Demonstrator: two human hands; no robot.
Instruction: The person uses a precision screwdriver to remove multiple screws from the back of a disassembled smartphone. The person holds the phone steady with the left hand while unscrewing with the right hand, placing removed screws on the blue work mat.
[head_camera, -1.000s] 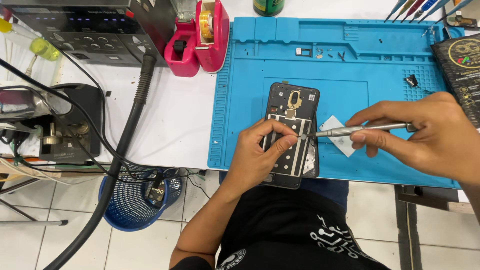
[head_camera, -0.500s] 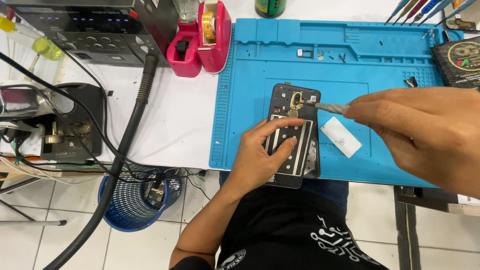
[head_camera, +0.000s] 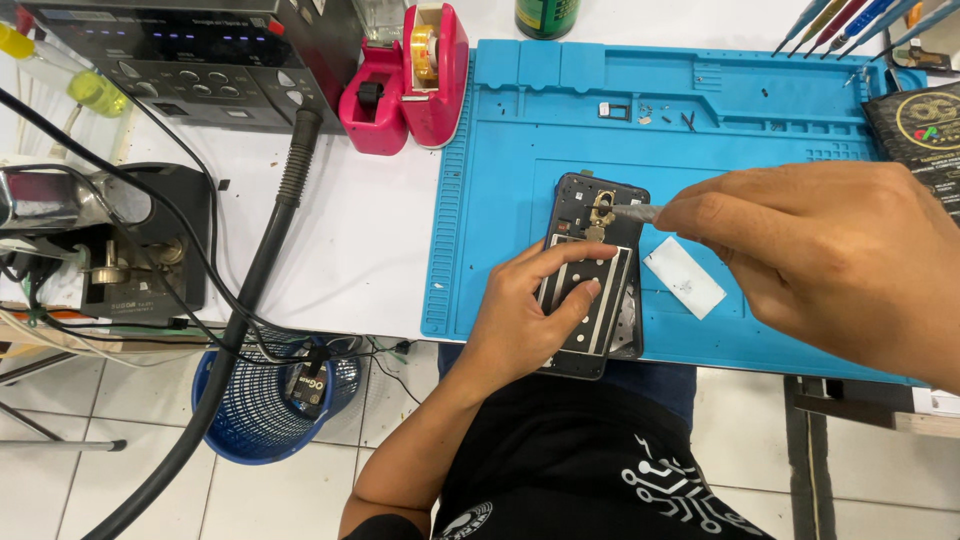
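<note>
flat black phone (head_camera: 592, 275), thin metal tool (head_camera: 632, 211)

An opened phone (head_camera: 592, 270) is lying on a blue work mat (head_camera: 520, 150) near the front edge of the white tabletop (head_camera: 370, 230). The left hand (head_camera: 530, 310) is pressing flat on the phone's lower half, fingers spread over it. The right hand (head_camera: 830, 250) is pinching a thin metal tool (head_camera: 635, 212), its tip touching the gold part at the phone's upper end. A small white card (head_camera: 684, 277) is lying on the mat just beside the phone. A pink tape dispenser (head_camera: 425, 75) is standing towards the back edge, beside a dark station (head_camera: 200, 55) at the back left corner.
</note>
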